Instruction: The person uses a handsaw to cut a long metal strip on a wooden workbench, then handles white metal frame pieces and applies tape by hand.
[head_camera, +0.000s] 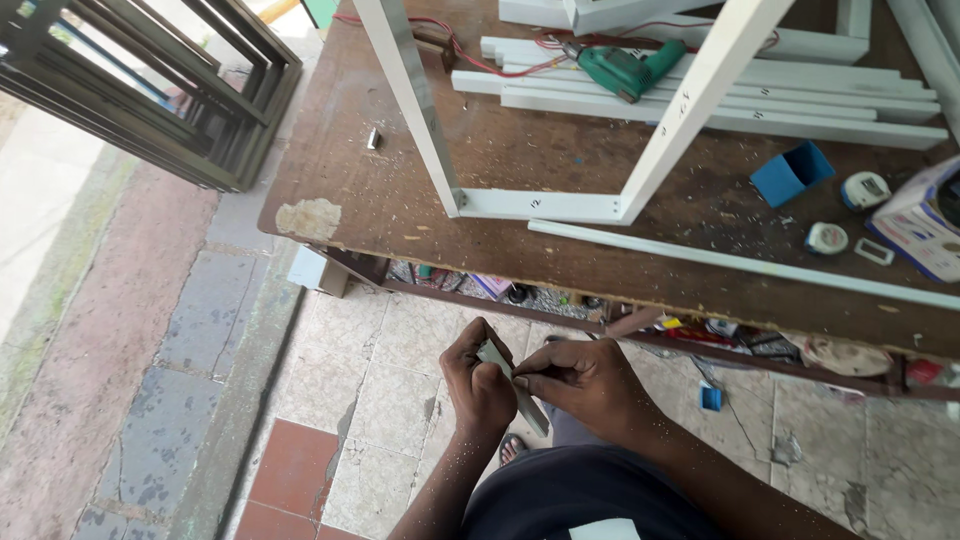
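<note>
Standing at the near edge of a worn wooden workbench (500, 160), we grip a short grey metal strip (515, 390) in front of us, above the tiled floor (390, 370). Our left hand (478, 385) is closed around its upper end, while our right hand (590, 380) pinches it from the right with thumb and fingertips. Farther off on the bench sit a white frame (540, 205), a green drill (625, 70), a blue box (790, 172) and two tape measures (827, 238).
</note>
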